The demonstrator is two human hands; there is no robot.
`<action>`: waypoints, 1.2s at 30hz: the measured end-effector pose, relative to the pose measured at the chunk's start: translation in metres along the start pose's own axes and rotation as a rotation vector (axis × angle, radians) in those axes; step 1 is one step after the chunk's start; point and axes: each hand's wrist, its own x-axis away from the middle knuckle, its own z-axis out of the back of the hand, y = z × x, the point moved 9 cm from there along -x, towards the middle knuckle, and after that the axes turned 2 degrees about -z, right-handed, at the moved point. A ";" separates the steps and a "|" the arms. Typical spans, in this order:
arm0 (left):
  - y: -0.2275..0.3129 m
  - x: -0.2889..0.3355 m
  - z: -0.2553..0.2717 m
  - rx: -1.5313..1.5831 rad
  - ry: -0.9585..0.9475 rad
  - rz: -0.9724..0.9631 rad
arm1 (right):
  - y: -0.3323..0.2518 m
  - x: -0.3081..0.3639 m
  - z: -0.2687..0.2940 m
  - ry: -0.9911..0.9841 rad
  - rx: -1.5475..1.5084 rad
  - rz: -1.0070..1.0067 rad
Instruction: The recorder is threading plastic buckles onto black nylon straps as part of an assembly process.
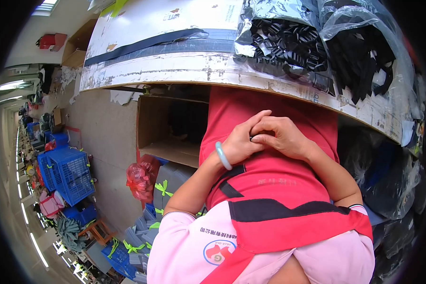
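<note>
Over the red apron (270,165) in my lap, my two hands rest together. My left hand (240,138), its wrist wearing a pale jade bangle (223,156), has its fingers tucked partly beneath the other. My right hand (288,136) folds over it with bent fingers. A tiny dark spot shows between them; whether it is a ring or a held piece I cannot make out. Beyond the hands, a black strap (142,46) lies along the worn white tabletop (151,73). Small black plastic pieces (288,45) fill an open clear bag at the table's right.
Another clear bag holds black webbing strips (362,61) at the far right. Beneath the table stands an open cardboard box (149,125). A red plastic bag (142,180) and grey bundles with green ties (163,188) sit left of me. Blue crates (71,175) are farther off.
</note>
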 end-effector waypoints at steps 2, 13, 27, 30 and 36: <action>-0.007 -0.008 -0.011 0.242 -0.055 0.160 | 0.012 0.006 0.007 0.019 0.000 -0.061; -0.040 -0.022 -0.003 0.418 0.069 0.366 | 0.084 0.029 0.035 0.279 -0.697 -0.356; -0.048 -0.046 -0.023 0.867 0.019 0.425 | 0.049 0.104 0.206 0.939 0.901 -0.176; -0.046 -0.046 -0.032 0.678 -0.026 0.447 | 0.069 0.108 0.217 0.979 0.853 -0.109; -0.026 -0.046 -0.015 0.342 0.106 0.324 | -0.011 0.119 0.198 1.056 0.481 0.108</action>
